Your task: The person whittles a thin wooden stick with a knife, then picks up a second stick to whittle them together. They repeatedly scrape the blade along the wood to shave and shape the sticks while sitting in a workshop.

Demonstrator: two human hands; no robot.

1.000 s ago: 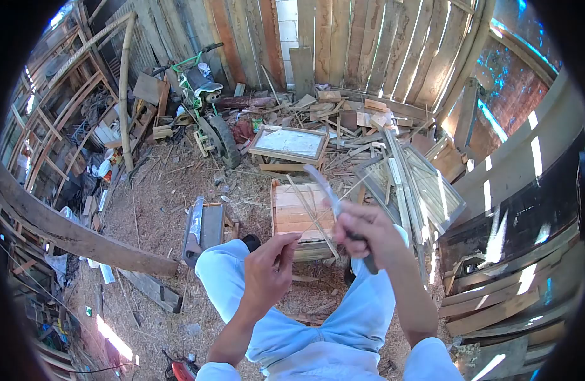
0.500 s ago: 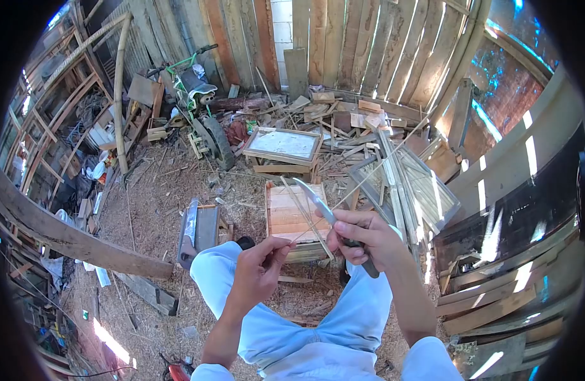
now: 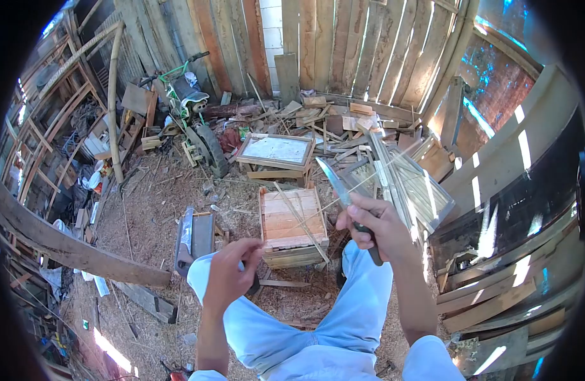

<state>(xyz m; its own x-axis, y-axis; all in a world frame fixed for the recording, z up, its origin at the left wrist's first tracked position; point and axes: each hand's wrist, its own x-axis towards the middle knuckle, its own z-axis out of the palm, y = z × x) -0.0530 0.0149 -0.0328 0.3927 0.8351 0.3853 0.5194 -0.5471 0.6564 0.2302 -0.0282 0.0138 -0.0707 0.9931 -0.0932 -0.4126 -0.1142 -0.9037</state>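
Observation:
My right hand (image 3: 375,228) is closed round the dark handle of a knife (image 3: 335,180), its blade pointing up and to the left. A thin wooden strip (image 3: 394,160) crosses at the blade near my right fingers and slants down toward my left hand. My left hand (image 3: 234,270) is curled, thumb and forefinger close together at the strip's lower end; the pinch itself is hard to make out. Below and between the hands stands a small wooden box-like stool (image 3: 292,216), with several thin strips (image 3: 299,219) lying across its slatted top.
Left of the stool sits a dark low stand (image 3: 203,235) with a saw (image 3: 185,238) on it. A framed panel (image 3: 276,149) lies beyond. Scrap wood (image 3: 337,120) piles by the plank wall, near a small green bike (image 3: 194,108). A long beam (image 3: 82,247) crosses at left.
My left hand has moved left and slightly down, away from the knife. The knife has shifted a little to the right, and the strip's far end sits lower.

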